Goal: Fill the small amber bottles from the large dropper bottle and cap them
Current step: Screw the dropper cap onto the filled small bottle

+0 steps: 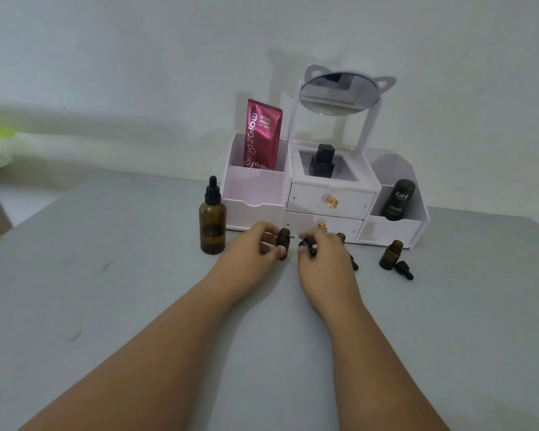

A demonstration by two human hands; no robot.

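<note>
The large dropper bottle (212, 217) stands upright at the left on the grey worktop (112, 275), capped, with dark liquid low in it, well clear of both hands. Just right of it the left hand (255, 244) steadies a small amber bottle (283, 242); its fingers (279, 251) are curled closed around the bottle's body, leaving the neck open and bare. Beside that, the right hand (322, 250) pinches a small black dropper cap (307, 247) between thumb and forefinger, close to the bottle's mouth but not on it. Whether this bottle already holds liquid is hard to judge at this distance.

Behind the right hand a second small bottle (340, 237) peeks out, mostly hidden. Further right a third small bottle (391, 255) stands uncapped, its loose cap (404, 269) lying against its base. The white organiser (324, 197) sits along the back.

The step looks like capping. To do it well, keep the bottle flat on the worktop, bring the cap straight over the neck so the pipette enters cleanly, then turn gently until the threads catch, without tilting.
</note>
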